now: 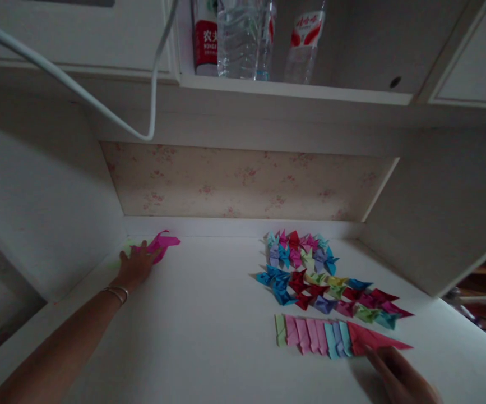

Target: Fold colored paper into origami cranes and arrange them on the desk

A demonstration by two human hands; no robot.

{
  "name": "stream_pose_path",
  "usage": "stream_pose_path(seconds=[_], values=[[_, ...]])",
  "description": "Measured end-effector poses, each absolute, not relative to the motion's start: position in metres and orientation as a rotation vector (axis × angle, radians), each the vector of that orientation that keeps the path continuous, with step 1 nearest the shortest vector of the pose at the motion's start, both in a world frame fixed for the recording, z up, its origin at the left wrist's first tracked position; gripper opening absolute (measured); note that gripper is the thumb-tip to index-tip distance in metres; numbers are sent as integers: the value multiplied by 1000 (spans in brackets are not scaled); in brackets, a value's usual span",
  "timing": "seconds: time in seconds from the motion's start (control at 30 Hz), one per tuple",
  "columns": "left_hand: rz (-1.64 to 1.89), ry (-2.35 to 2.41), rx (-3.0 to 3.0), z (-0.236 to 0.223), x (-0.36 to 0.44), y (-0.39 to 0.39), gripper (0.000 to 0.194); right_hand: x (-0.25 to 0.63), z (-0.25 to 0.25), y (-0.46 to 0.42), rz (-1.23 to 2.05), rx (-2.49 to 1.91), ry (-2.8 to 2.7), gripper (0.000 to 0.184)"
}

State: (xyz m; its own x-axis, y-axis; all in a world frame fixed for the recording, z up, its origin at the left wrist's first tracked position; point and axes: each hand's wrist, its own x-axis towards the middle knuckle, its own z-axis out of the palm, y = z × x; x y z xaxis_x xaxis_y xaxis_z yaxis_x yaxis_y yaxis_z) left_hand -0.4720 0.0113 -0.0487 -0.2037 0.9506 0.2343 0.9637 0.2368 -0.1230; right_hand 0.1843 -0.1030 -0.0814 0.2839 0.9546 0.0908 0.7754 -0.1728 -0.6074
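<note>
My left hand (137, 262) reaches to the far left corner of the white desk (209, 325), fingers closed on a magenta sheet of paper (163, 243) that lifts off a small stack with a pale green sheet (125, 249) under it. My right hand (398, 373) rests at the lower right, fingers stretched flat, fingertips touching a red folded paper (373, 339) at the end of a row of folded strips (314, 335) in pink, blue and green. Behind that row lie several folded paper butterflies (310, 275) in mixed colours.
A floral back panel (243, 182) closes the desk alcove, with side walls left and right. A shelf above holds water bottles (245, 39) and a red-labelled bottle (206, 39). A white cable (100, 109) hangs across the upper left.
</note>
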Motion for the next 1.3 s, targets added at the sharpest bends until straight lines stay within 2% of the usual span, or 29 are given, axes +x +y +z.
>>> stream_pose_path(seconds=[0.13,0.27,0.4,0.7,0.9,1.13,1.3], values=[[-115,-2098,-1872,-44,-435,-3,54,179,-87,-102,164,-1779,-1707,39],[-298,-1863,-2152,-31,-366,-27,40,190,-99,-97,-65,-1622,-1811,39],[-388,-1741,-2450,-20,-279,-62,29,191,-105,-95,-101,-1640,-1950,40],[-660,-1768,-2863,-26,-147,-106,27,179,-97,-98,-207,-1601,-1960,40],[-850,-1844,-2882,-43,-117,-99,41,178,-101,-92,-224,-1746,-2057,49],[-933,-1945,-2898,-60,-114,-83,49,169,-97,-89,-239,-1868,-2183,47],[-897,-1870,-3003,-57,-118,-82,38,160,-81,-91,-189,-1794,-2263,42]])
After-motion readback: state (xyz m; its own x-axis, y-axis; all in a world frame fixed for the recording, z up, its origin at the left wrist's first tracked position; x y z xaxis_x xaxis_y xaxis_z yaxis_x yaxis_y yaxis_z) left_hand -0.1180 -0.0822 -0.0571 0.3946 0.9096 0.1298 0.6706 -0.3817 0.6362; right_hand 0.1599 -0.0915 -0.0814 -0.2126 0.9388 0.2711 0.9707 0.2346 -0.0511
